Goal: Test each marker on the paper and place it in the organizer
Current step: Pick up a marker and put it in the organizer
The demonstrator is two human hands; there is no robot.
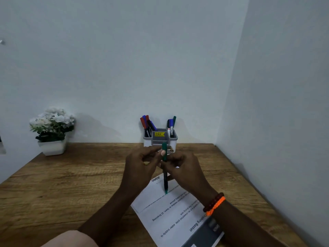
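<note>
Above a wood-grain tabletop [71, 184], two hands met in front of the grey plastic organizer [160, 139]. The right hand [185, 173] had its fingers curled round the barrel of a slim green marker [165, 182], held upright with its tip on the printed paper [170, 211] nearer the person than the organizer. The left hand [138, 168] pinched the green cap [164, 152] at the marker's upper end.

Both the left hand [140, 168] and right hand [183, 168] grip a green marker [165, 182] upright over the paper [170, 211].
</note>
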